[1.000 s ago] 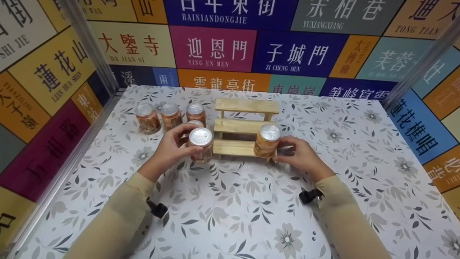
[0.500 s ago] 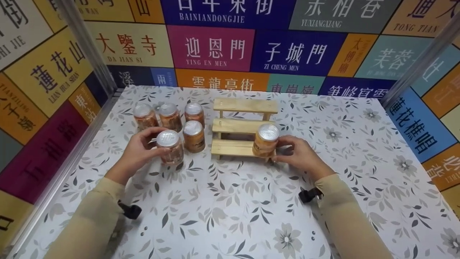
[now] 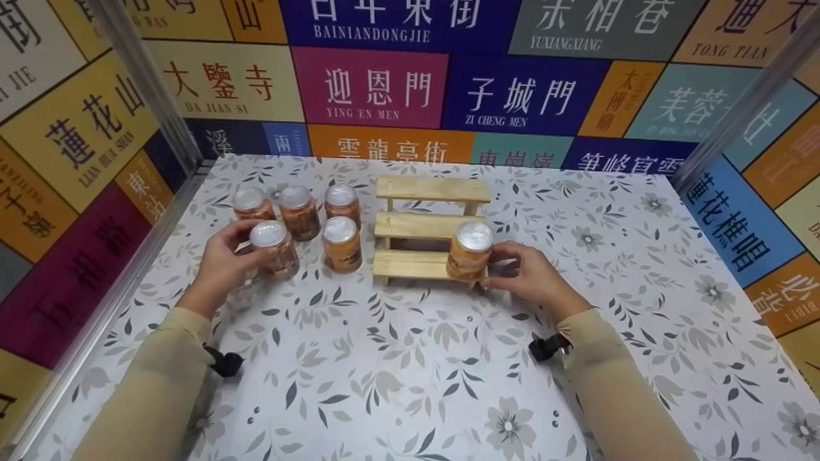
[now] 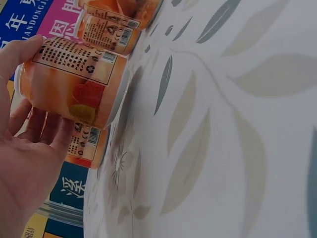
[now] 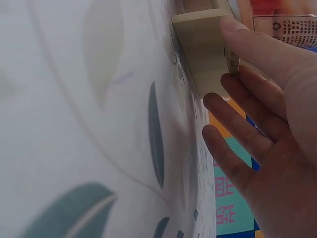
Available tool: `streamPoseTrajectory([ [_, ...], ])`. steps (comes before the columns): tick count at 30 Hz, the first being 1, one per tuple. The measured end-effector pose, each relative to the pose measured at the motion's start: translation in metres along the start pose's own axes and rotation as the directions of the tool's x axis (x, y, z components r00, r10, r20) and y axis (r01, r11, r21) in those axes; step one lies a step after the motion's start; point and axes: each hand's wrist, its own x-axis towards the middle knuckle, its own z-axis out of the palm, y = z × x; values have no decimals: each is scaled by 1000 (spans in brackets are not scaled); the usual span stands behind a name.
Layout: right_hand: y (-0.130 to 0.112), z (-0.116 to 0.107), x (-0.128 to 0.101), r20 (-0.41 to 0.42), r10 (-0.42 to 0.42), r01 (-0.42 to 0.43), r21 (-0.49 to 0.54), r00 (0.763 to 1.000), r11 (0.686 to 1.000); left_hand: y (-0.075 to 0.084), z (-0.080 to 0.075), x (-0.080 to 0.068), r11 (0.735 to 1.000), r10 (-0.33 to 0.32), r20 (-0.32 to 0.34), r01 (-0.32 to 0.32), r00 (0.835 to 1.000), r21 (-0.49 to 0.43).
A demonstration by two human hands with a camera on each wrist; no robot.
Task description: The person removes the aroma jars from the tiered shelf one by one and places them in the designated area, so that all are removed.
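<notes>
My left hand [image 3: 221, 266] grips a silver-lidded can [image 3: 274, 250] with a peach-orange label, over the left part of the table. The left wrist view shows thumb and fingers on either side of this can [image 4: 74, 82], its lower end close to the tablecloth. On the right, my right hand [image 3: 532, 275] holds the end of the lowest step of a small three-step wooden stand [image 3: 410, 264]. Seen from the right wrist, thumb and index fingertip pinch the step's end [image 5: 231, 57], the other fingers spread loosely. Another orange can [image 3: 469, 253] stands on that step's right end.
Several more cans, such as a back can [image 3: 300, 214] and a front can [image 3: 342, 246], stand left of the stand. One back-left can [image 3: 248, 202] is partly hidden by the held can. Patterned sign panels [image 3: 368, 86] wall the leaf-print table [image 3: 384, 384] at back and sides.
My left hand has carried its can leftward, from in front of the stand's left side to near the back-left can. The right hand stays at the stand's end.
</notes>
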Motion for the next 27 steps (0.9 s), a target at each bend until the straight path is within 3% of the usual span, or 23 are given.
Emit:
streamPoseTrajectory([
  [5,0,-1,-1,1,7,-7,9,1000,1000,7,8,5,999,31,-7,-31,999,-41],
  [13,-2,-1,0,5,2,-2,15,1000,1000,3,16,11,996,76,16,-75,997,-43],
  [20,-5,1,2,-2,-34,34,-15,999,999,4,18,10,998,46,25,-45,999,-44],
  [27,-5,-1,1,-1,20,-20,-26,1000,999,-8,21,18,996,28,27,-25,999,-90],
])
